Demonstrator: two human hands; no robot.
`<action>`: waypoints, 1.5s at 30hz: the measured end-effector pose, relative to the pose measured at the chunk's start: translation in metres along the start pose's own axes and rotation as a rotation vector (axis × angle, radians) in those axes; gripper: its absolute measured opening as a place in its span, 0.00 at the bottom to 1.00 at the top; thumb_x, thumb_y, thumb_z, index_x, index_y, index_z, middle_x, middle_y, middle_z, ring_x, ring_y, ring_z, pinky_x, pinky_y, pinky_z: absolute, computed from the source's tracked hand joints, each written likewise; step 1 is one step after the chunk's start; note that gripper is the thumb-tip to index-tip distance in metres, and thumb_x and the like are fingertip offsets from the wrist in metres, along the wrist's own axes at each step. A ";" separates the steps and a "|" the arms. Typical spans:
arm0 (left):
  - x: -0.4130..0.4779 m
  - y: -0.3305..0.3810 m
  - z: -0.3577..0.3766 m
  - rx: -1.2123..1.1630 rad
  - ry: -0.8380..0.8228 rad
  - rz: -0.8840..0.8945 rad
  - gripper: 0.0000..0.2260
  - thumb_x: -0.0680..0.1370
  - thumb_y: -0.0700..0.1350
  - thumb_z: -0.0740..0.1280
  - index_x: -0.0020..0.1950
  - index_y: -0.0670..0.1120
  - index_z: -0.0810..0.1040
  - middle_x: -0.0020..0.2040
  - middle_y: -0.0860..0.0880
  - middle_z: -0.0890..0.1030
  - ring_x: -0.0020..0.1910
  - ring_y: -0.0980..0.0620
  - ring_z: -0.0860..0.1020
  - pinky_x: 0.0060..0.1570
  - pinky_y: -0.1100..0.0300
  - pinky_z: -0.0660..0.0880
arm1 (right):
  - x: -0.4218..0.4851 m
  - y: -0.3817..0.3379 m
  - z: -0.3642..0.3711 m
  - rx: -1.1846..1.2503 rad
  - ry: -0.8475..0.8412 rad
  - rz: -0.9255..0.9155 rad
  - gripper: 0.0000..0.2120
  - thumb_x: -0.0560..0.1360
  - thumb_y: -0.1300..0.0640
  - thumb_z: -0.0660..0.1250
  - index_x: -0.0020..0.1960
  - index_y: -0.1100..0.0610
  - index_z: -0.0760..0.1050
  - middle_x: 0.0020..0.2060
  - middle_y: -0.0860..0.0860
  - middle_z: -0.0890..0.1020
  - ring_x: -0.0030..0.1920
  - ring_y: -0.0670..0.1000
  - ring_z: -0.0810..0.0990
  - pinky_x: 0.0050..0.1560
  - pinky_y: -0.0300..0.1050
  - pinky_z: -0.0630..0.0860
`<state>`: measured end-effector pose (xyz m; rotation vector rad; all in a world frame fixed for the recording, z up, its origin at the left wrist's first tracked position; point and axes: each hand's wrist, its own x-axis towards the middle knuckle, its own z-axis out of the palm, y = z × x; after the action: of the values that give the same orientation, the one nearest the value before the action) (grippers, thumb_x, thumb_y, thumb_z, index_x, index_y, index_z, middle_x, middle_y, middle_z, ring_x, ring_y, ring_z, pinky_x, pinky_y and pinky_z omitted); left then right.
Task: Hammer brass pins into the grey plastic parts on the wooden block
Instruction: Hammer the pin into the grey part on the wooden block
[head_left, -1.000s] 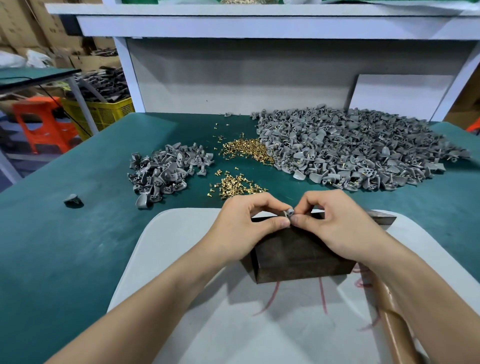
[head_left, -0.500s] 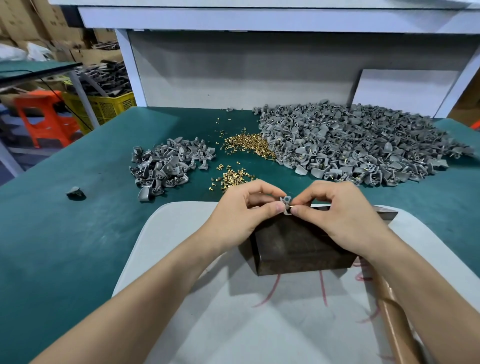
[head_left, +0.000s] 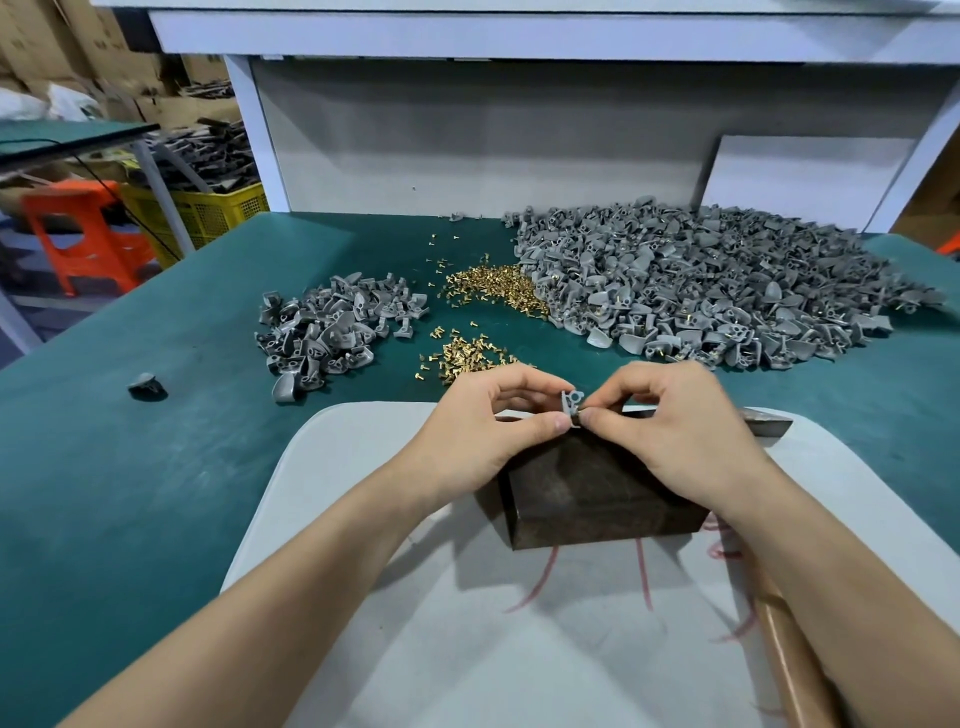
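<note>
Over the wooden block (head_left: 597, 493), the left hand (head_left: 488, 431) and right hand (head_left: 675, 431) meet, each thumb and curled forefinger pinching one small grey plastic part (head_left: 571, 405) held upright just above the block's top. The block sits on a white board (head_left: 363, 519) on the green table (head_left: 130, 493), a brown handle (head_left: 784, 649) lying at the board's right under the right forearm. Beyond the hands lie loose brass pins (head_left: 493, 288), with a small heap of grey parts (head_left: 332, 332) to their left and a far larger heap (head_left: 701, 296) to their right.
</note>
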<state>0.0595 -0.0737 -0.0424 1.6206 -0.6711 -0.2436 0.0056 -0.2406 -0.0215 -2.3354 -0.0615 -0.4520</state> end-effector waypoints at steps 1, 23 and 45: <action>0.000 0.000 0.000 -0.003 -0.003 0.000 0.11 0.72 0.35 0.72 0.47 0.50 0.80 0.43 0.52 0.82 0.44 0.61 0.79 0.51 0.68 0.75 | 0.000 0.000 0.000 0.009 -0.002 0.001 0.12 0.67 0.59 0.74 0.30 0.45 0.77 0.32 0.44 0.82 0.38 0.44 0.80 0.47 0.42 0.75; -0.002 0.000 0.002 -0.023 0.010 0.031 0.15 0.71 0.32 0.72 0.47 0.51 0.81 0.40 0.52 0.81 0.41 0.61 0.79 0.49 0.70 0.74 | -0.001 -0.002 -0.002 -0.045 -0.004 0.000 0.13 0.67 0.60 0.73 0.30 0.44 0.77 0.32 0.42 0.81 0.39 0.42 0.79 0.45 0.38 0.71; -0.002 0.001 0.002 -0.018 0.016 0.016 0.15 0.70 0.32 0.73 0.45 0.52 0.81 0.41 0.53 0.83 0.42 0.60 0.81 0.52 0.67 0.76 | 0.000 0.000 -0.008 -0.038 -0.047 -0.032 0.10 0.68 0.58 0.74 0.32 0.45 0.79 0.33 0.42 0.82 0.38 0.39 0.79 0.45 0.32 0.71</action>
<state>0.0565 -0.0745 -0.0424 1.5984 -0.6670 -0.2241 0.0029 -0.2465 -0.0166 -2.3852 -0.1143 -0.4177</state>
